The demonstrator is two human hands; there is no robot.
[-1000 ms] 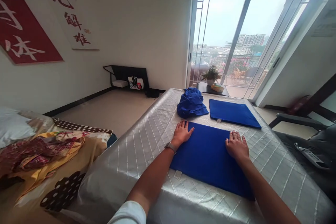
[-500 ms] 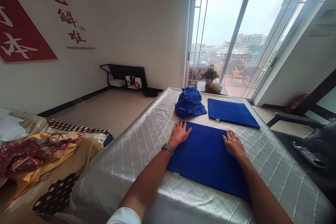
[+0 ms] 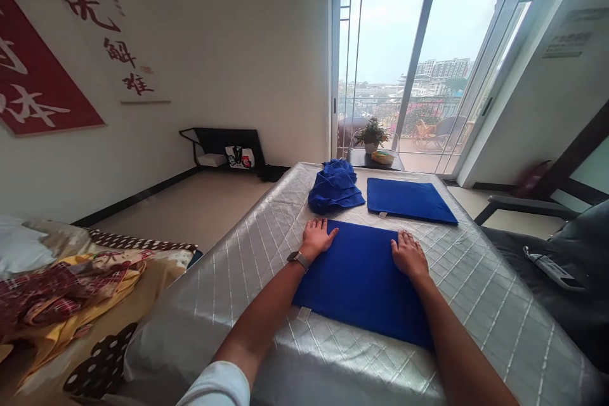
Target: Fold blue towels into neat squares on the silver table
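A flat blue cloth piece (image 3: 359,282), rectangular with a small white label at its near left corner, lies on the silver quilted table cover (image 3: 247,266). My left hand (image 3: 318,238) rests flat on its far left corner, fingers stretched out; a watch is on that wrist. On the far right corner lies my right hand (image 3: 410,254), also flat with fingers extended. Beyond my hands sits a crumpled heap of blue cloth (image 3: 335,187). To its right is a second flat blue piece (image 3: 410,201), also with a white label.
To the left stands a bed or couch with rumpled bedding (image 3: 61,304). A dark armchair (image 3: 533,266) with a white corded device (image 3: 554,269) on it is at the right. Past the far edge, a potted plant (image 3: 372,134) stands on a small table before the glass door (image 3: 380,44).
My view has shifted slightly, so the scene sits a little further left in the picture. Both hands stay flat on the same two corners of the blue piece.
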